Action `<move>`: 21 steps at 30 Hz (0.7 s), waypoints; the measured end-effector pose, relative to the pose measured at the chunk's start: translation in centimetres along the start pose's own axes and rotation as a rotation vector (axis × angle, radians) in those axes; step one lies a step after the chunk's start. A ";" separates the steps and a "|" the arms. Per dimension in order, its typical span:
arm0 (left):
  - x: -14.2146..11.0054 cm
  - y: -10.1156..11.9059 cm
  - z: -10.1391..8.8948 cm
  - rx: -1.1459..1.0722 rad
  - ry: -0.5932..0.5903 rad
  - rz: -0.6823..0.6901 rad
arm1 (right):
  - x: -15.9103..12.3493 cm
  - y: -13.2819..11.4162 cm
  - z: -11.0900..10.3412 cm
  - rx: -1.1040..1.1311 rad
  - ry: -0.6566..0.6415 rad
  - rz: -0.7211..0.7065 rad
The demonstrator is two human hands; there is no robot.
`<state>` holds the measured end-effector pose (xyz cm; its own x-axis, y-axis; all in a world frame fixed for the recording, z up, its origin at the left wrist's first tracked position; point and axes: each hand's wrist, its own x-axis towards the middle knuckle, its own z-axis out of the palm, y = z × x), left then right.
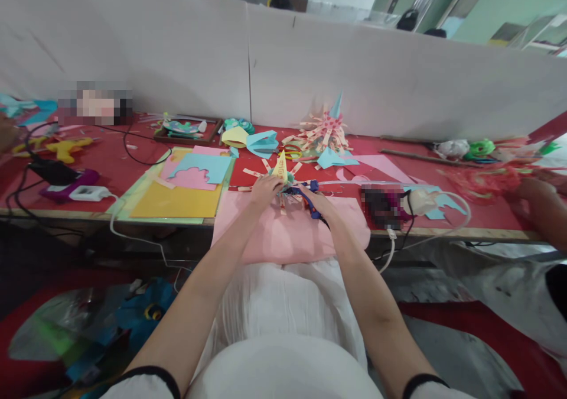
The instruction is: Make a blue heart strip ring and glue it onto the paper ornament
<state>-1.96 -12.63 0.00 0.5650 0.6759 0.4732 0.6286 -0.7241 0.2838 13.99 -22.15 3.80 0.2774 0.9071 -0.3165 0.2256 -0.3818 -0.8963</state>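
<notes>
My left hand (267, 190) is closed at the base of a yellow paper cone (280, 167), which stands upright with writing on it. Around that cone, patterned strips (250, 173) spread outward like rays, forming one craft piece in front of me. A blue hot glue gun (315, 210) with some red on it is in my right hand (319, 203), its nozzle end close to the strips. From its back a long whitish glue stick (354, 182) appears to reach to the right. A pink cloth (283, 230) lies under both hands at the table edge. My fingertips are partly hidden.
Coloured paper sheets (177, 201) are stacked on the left. A similar finished-looking spiky piece (332, 127) with a blue cone stands behind, before a white partition (376, 74). Power strips and cables (73, 189) lie on the red table. Another person's hand (538, 201) is at right.
</notes>
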 end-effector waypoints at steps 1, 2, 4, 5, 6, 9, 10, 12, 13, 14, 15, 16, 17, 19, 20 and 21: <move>0.0 0.0 0.0 0.006 -0.001 -0.001 | 0.0 0.0 0.0 0.005 0.004 -0.003; 0.0 0.0 0.0 0.013 -0.001 -0.004 | 0.1 0.1 0.0 0.011 0.006 -0.005; 0.0 0.1 0.0 0.021 0.002 -0.006 | 0.3 0.3 0.1 0.022 0.005 -0.002; 0.0 0.1 0.0 0.023 0.005 -0.002 | 0.4 0.5 0.1 0.024 0.007 -0.003; 0.0 0.0 0.0 0.024 0.009 0.003 | 0.6 0.6 0.1 0.025 0.008 -0.007; 0.0 -0.1 0.2 0.023 0.032 0.024 | 0.8 1.1 0.2 0.005 0.012 -0.040; 0.0 -0.2 0.3 0.022 0.041 0.029 | 0.8 1.2 0.2 -0.010 0.012 -0.059; 0.1 -0.4 0.6 0.021 0.058 0.036 | 0.8 1.3 0.3 -0.043 0.012 -0.092; 0.1 -0.5 0.7 0.020 0.064 0.039 | 0.7 1.3 0.3 -0.057 0.013 -0.107; 0.1 -0.6 0.8 0.020 0.068 0.043 | 0.6 1.3 0.4 -0.067 0.014 -0.120; 0.1 -0.7 0.9 0.021 0.073 0.044 | 0.5 1.3 0.5 -0.073 0.017 -0.128; 0.1 -0.7 1.0 0.024 0.078 0.045 | 0.5 1.2 0.6 -0.076 0.025 -0.134; 0.1 -0.8 1.1 0.026 0.081 0.045 | 0.4 1.2 0.6 -0.080 0.033 -0.138; 0.1 -0.9 1.2 0.028 0.083 0.046 | 0.4 1.1 0.7 -0.085 0.050 -0.143; 0.1 -0.9 1.2 0.029 0.082 0.045 | 0.4 1.2 0.8 -0.085 0.053 -0.145; 0.1 -0.8 1.2 0.029 0.080 0.044 | 0.4 1.2 0.8 -0.081 0.052 -0.149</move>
<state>-1.83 -11.81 -1.17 0.5488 0.6293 0.5503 0.6200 -0.7480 0.2371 13.64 -22.13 2.35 0.2824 0.9453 -0.1634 0.3415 -0.2583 -0.9037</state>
